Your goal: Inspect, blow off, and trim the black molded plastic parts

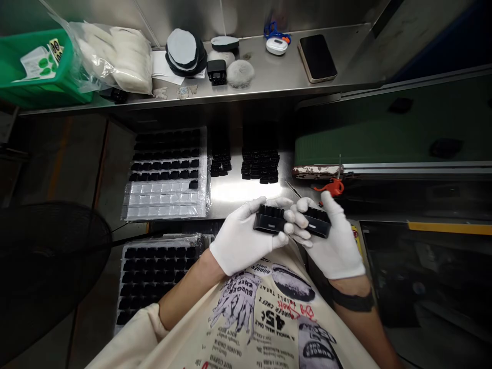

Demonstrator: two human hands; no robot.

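View: head camera, looking down past a cream printed sweatshirt (261, 312) at a steel desk (246, 190).
Left hand: a white-gloved left hand (240, 241) holds a black plastic housing (269, 219).
Right hand: a white-gloved right hand (334, 246) holds a second black plastic housing (318, 222); a black wrist strap (353, 302) sits above the glove.
Fingers: closed on both housings, with the gloved fingers (298, 219) of the two hands meeting between them.
Housings: side by side in the hands, over the desk's near edge.
Nearest the hands: steel tweezers (292, 188) on the desk, and an orange-red clip (333, 187) just beyond the right hand.
Desk: a tray (165, 205) part-filled with black housings, loose rows of housings (259, 164), and a full tray (154, 277) nearer the left arm.
Shelf: a steel shelf (269, 77) carries a smartphone (317, 58), grey foam discs (182, 47) and a green bin (38, 72).
Right side: a green conveyor belt (384, 133).
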